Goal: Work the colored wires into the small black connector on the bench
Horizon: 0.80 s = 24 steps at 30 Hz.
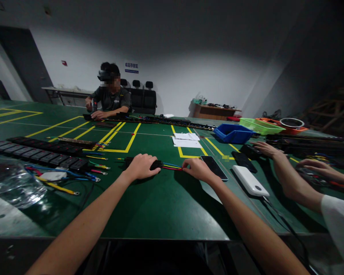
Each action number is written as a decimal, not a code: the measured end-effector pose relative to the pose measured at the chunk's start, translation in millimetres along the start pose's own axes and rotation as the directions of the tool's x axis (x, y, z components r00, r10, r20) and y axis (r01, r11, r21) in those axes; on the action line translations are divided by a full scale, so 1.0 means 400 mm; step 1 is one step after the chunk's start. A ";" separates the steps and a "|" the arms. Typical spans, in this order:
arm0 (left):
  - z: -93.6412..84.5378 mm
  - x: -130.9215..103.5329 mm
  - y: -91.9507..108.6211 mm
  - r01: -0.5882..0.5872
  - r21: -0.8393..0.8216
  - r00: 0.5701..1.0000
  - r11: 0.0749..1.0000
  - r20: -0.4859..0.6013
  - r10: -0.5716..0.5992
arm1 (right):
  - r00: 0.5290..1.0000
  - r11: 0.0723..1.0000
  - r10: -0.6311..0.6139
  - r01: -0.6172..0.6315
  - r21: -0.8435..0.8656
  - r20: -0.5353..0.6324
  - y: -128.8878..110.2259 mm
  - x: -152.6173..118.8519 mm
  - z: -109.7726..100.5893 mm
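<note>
My left hand [141, 167] is wrapped from above over a small black block [156, 165], which lies on the green table in front of me. Coloured wires [171, 167], blue, yellow and red, run out of the block's right side. Their far ends are pinched between the thumb and fingers of my right hand [197, 169]; the tips are hidden there. A short wire with a metal end [119, 159] sticks out on the block's left. Just beyond my right hand lies a phone [214, 167].
Rows of black blocks [37, 154] with lugged cables fill the left, beside clear plastic wrap [14, 183]. On the right are a white power bank [250, 180], a blue bin [233, 133] and a co-worker's hands [268, 149]. Another person [111, 95] holds a power tool across the table.
</note>
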<state>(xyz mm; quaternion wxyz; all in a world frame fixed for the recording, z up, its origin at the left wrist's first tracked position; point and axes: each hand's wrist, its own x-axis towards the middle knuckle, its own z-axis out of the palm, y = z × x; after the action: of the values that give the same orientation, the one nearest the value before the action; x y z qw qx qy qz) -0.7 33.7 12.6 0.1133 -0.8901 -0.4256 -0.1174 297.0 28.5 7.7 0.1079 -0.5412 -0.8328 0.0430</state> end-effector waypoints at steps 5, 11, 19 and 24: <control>-0.002 0.000 0.001 0.001 -0.004 1.000 1.000 -0.004 -0.001 | 0.999 0.999 -0.039 0.040 0.028 -0.033 0.002 -0.002 0.004; -0.003 -0.002 0.001 -0.002 0.010 1.000 1.000 0.003 0.002 | 0.999 1.000 -0.012 0.013 0.026 -0.036 0.002 -0.002 0.005; -0.002 -0.001 0.001 0.006 -0.002 1.000 1.000 0.008 -0.006 | 0.999 0.999 -0.035 0.035 0.006 0.004 0.003 0.001 0.005; -0.003 -0.002 0.001 0.007 0.012 1.000 1.000 0.009 -0.007 | 0.999 0.999 -0.045 0.045 -0.009 0.004 0.001 0.002 0.003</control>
<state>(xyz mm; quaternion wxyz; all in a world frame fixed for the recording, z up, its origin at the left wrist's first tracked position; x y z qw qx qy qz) -0.9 32.5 13.4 0.1161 -0.8884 -0.4300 -0.1111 296.9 29.3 6.4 0.1049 -0.5229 -0.8451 0.0380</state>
